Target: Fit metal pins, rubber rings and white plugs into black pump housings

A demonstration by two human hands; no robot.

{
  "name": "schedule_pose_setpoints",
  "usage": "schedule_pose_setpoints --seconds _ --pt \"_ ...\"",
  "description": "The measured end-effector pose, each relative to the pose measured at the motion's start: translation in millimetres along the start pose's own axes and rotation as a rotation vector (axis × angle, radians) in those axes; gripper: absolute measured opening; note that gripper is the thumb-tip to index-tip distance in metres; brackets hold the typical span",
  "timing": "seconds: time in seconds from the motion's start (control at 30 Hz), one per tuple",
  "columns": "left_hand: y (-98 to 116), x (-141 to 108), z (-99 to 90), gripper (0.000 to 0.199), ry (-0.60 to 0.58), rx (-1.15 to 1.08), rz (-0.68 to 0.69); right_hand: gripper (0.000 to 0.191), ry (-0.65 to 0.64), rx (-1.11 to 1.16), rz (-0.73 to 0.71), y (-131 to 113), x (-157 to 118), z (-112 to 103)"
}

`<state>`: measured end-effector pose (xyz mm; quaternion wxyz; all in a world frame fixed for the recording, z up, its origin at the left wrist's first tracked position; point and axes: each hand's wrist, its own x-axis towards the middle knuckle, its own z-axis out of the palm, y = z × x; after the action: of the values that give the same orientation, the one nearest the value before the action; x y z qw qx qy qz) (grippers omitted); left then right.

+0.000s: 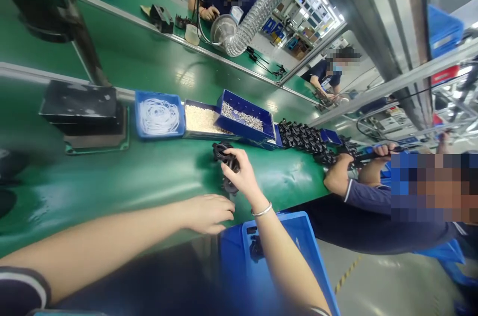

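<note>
My right hand [242,174], with a silver bangle on the wrist, grips a black ring-shaped part [223,151] between thumb and fingers at the green bench top [160,171]. The part has round openings; some of it is hidden behind my fingers. Just to its lower left is my left hand [207,214], palm down near the bench's front edge, its fingers loosely stretched and holding nothing that I can see. Under my right forearm a blue crate [308,246] contains a few black pieces [256,248].
Along the back stand a blue bin of white tubing [159,115], a bin of small cream pieces [203,119] and a blue tray of metal screws [242,119]. Black parts [306,136] are piled farther right, near a co-worker's arm [338,176]. A dark block [80,111] stands left.
</note>
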<state>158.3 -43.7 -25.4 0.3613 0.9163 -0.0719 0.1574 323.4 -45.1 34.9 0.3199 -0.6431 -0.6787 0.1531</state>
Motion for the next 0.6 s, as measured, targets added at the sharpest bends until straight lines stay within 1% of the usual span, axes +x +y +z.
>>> schedule_pose_setpoints --seconds 0.07,0.17,0.23,0.3,0.37,0.43,0.5,0.6 --pt "1 -2 0.4 0.033 0.014 0.002 -0.048 0.033 -0.059 0.102 -0.004 -8 7 11" --pt "-1 -4 0.9 0.048 0.032 0.015 -0.138 0.042 -0.146 0.324 0.106 -16 11 12" --pt "-2 -5 2.2 0.058 0.044 0.046 -0.17 0.044 -0.117 0.456 0.198 -15 10 5" --pt "-3 -5 3.9 0.065 0.068 0.094 -0.202 0.042 -0.014 0.508 0.251 -7 4 -6" --pt "-2 -5 5.2 0.068 0.088 0.136 -0.235 0.039 0.093 0.432 0.289 8 -6 -19" --pt "-1 -5 5.7 0.067 0.092 0.163 -0.258 0.039 0.127 0.236 0.342 30 -23 -31" --pt "0 -5 5.7 0.064 0.099 0.186 -0.278 0.041 0.093 0.048 0.394 50 -45 -41" --pt "1 -6 6.7 0.058 0.14 0.214 -0.32 0.038 0.02 -0.083 0.429 67 -78 -49"
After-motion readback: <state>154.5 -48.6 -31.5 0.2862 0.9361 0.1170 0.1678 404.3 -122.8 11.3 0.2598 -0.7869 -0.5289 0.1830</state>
